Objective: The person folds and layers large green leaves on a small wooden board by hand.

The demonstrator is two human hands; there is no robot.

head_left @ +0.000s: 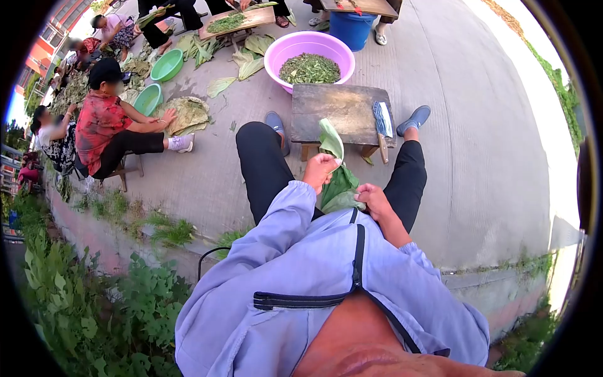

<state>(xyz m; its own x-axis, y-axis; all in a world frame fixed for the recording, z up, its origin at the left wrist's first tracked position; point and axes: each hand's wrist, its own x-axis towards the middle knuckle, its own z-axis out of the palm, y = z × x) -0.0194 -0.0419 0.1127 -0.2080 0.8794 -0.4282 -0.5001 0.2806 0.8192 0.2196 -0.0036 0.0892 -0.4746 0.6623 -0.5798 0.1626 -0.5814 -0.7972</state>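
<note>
Over my lap I hold large green leaves (340,183), some of them folded. My left hand (321,171) pinches the leaves near a pale, upright strip of leaf. Lower down, my right hand (374,200) grips their edge, fingers closed. Just beyond my hands stands a low wooden stool-like board (333,110), its top worn pale. On its right side lies a knife (382,125) with a wooden handle that sticks out over the near edge. Behind the board is a pink-purple basin (282,60) with chopped green leaves (309,69) inside.
To the left a person in a red patterned shirt (103,129) sits by a heap of leaves (187,115) and green basins (149,99). Other people work at boards at the back, near a blue bucket (348,30). Plants (125,301) grow behind me, below a kerb.
</note>
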